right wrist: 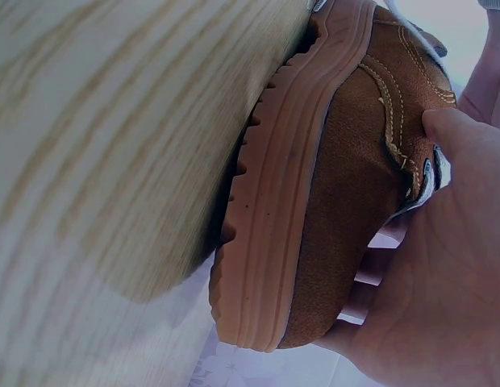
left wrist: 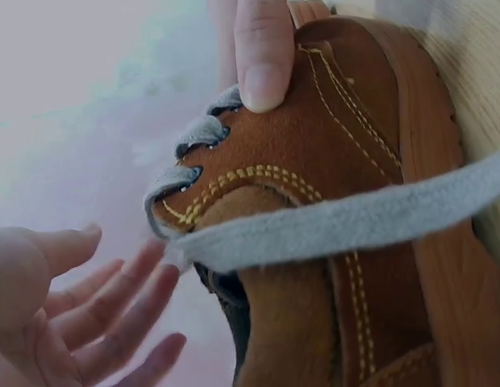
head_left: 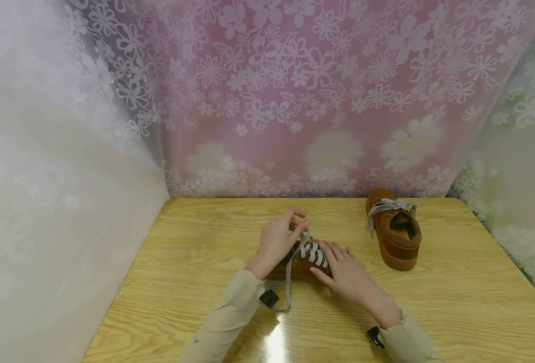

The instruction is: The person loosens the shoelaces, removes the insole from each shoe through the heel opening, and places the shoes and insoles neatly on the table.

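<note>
A brown lace-up shoe (head_left: pixel 300 268) with yellow stitching and pale grey laces (left wrist: pixel 202 133) rests on the table under both hands. My right hand (head_left: pixel 346 277) grips it over the toe end, thumb (right wrist: pixel 452 129) on the near side and fingers across the far side. Just above the top eyelets, my left hand (head_left: pixel 280 239) has its thumb and fingers apart, fingertips right by the lace. In the left wrist view, one loose lace (left wrist: pixel 339 222) runs from the top eyelet across the shoe's side. It hangs in a loop near my left wrist.
A second brown shoe (head_left: pixel 393 237) stands at the back right of the wooden table (head_left: pixel 195 237), its laces lying over the front. Floral curtains (head_left: pixel 272 101) rise behind the table and on both sides. Black wrist straps (head_left: pixel 269 298) show at my cuffs.
</note>
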`<state>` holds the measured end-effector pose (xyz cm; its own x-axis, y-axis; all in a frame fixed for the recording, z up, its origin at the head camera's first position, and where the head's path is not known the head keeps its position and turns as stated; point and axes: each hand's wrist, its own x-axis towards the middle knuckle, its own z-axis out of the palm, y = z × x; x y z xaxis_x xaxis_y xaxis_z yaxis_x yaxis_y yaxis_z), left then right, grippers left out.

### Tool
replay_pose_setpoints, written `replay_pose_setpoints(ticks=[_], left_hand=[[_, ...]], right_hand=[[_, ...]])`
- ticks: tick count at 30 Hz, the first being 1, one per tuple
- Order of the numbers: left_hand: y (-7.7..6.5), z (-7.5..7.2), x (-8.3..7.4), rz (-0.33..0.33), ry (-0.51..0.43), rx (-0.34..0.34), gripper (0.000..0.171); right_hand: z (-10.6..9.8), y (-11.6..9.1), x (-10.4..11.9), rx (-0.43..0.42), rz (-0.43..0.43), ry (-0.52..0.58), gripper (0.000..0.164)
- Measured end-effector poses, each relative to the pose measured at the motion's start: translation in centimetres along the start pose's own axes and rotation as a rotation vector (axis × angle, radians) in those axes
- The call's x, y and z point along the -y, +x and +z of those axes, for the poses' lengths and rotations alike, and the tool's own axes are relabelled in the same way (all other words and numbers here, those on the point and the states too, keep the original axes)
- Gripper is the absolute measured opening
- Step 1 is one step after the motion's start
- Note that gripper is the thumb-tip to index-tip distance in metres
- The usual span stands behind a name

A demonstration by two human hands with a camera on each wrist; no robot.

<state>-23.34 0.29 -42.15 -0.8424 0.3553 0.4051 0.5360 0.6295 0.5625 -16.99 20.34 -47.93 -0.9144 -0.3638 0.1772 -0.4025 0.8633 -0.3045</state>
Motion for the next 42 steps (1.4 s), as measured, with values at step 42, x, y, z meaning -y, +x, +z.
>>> replay_pose_setpoints(ticks=[42], left_hand=[[-2.4,-3.0,0.9,-0.041,-0.507,-0.154,0.018]], right_hand=[[0.1,0.1,0.0,0.015,0.005,0.002,0.075]])
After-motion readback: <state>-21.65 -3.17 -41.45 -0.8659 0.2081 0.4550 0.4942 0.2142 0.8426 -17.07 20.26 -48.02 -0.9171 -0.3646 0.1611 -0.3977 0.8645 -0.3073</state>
